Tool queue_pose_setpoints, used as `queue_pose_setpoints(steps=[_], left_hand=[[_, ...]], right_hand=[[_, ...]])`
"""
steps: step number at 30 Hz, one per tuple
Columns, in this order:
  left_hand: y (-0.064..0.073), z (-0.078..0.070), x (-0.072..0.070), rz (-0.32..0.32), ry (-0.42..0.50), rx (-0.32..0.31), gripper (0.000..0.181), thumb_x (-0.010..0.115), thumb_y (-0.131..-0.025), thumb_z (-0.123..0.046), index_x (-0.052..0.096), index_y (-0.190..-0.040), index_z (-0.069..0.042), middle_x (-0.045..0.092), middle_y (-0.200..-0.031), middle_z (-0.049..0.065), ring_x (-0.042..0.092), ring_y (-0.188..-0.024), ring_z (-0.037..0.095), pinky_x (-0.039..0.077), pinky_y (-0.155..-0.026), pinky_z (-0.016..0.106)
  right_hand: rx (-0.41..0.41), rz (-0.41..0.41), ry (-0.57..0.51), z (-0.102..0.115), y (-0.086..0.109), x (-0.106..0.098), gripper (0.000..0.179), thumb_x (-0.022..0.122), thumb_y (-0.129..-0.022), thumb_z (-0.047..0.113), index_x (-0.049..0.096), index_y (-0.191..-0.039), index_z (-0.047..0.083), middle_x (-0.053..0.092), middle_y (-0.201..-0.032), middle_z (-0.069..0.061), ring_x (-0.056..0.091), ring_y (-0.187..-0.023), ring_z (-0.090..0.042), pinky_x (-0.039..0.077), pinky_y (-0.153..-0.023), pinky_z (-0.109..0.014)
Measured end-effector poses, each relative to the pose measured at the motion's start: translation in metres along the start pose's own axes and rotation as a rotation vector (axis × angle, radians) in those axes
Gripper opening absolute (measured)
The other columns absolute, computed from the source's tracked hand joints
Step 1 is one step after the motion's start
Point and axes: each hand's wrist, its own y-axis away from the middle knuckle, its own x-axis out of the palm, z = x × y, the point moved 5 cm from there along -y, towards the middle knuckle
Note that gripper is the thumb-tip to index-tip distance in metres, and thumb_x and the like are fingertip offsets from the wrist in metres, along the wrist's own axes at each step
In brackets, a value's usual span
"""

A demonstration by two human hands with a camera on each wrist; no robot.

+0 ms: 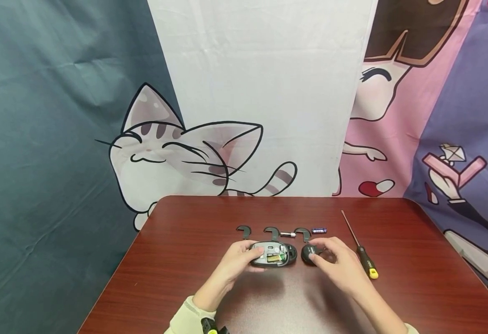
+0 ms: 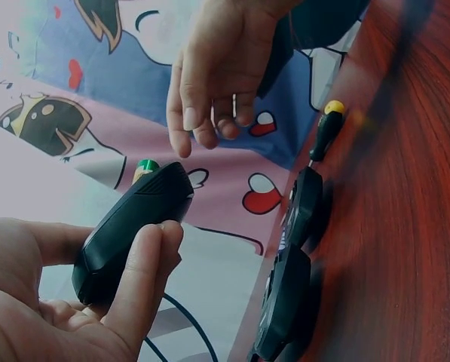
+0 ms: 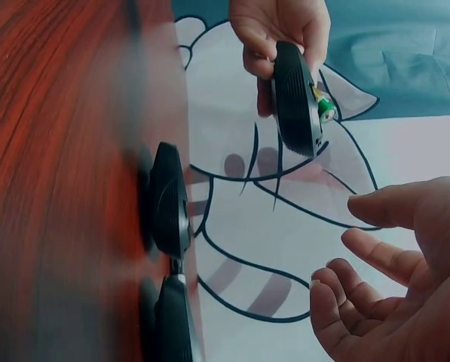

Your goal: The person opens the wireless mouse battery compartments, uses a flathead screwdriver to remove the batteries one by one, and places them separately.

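Observation:
My left hand (image 1: 237, 262) grips a black computer mouse (image 1: 260, 260) with its underside facing up and the battery compartment uncovered. A green and gold battery (image 1: 275, 258) sits in that compartment; in the right wrist view its green end (image 3: 326, 110) sticks up above the mouse's underside. My right hand (image 1: 337, 262) hovers to the right with fingers loosely bent and nothing between them, as the right wrist view shows. Below its fingertips in the head view lies another black mouse (image 1: 306, 254). One more black mouse (image 1: 292, 254) is partly hidden behind the held one.
Three dark hook-shaped covers (image 1: 244, 230) lie in a row farther back on the red-brown table (image 1: 164, 278). Among them are a white and black battery (image 1: 287, 234) and a blue battery (image 1: 319, 230). A screwdriver (image 1: 365, 260) with a black and yellow handle lies at the right.

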Motion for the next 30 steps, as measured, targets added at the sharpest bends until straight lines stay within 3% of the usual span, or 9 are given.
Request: queue_pose_setpoints(steps=[5,13,24,30], left_hand=[[0.001,0.001,-0.001,0.001,-0.003,-0.003,0.039,0.065,-0.097,-0.015,0.059,-0.123,0.014,0.073,-0.099,0.016,0.073,-0.082,0.02,0.065,-0.077,0.039],[0.003,0.0,-0.001,0.004,0.003,0.004,0.039,0.064,-0.098,-0.015,0.059,-0.123,0.014,0.073,-0.099,0.016,0.073,-0.082,0.021,0.064,-0.077,0.039],[0.003,0.0,0.002,0.004,-0.009,0.0,0.037,0.061,-0.099,-0.013,0.059,-0.124,0.015,0.073,-0.097,0.015,0.074,-0.08,0.02,0.065,-0.074,0.034],[0.002,0.0,0.001,-0.002,-0.011,0.006,0.038,0.062,-0.099,-0.013,0.059,-0.124,0.015,0.073,-0.095,0.014,0.074,-0.079,0.02,0.065,-0.074,0.034]], right_hand=[[0.018,0.026,-0.045,0.006,0.002,0.006,0.03,0.082,-0.086,0.019,0.073,-0.113,0.025,0.064,-0.105,0.01,0.066,-0.089,-0.007,0.058,-0.077,-0.023],[-0.05,0.032,-0.08,0.023,0.003,0.015,0.028,0.084,-0.084,0.019,0.074,-0.109,0.028,0.063,-0.1,0.01,0.059,-0.08,-0.001,0.055,-0.067,-0.022],[-0.094,0.068,-0.136,0.034,0.004,0.029,0.026,0.084,-0.084,0.015,0.075,-0.107,0.023,0.06,-0.096,0.01,0.057,-0.08,-0.002,0.055,-0.067,-0.022],[-0.129,0.055,-0.132,0.037,0.004,0.033,0.027,0.084,-0.082,0.014,0.075,-0.106,0.024,0.062,-0.095,0.007,0.061,-0.079,-0.01,0.055,-0.067,-0.022]])
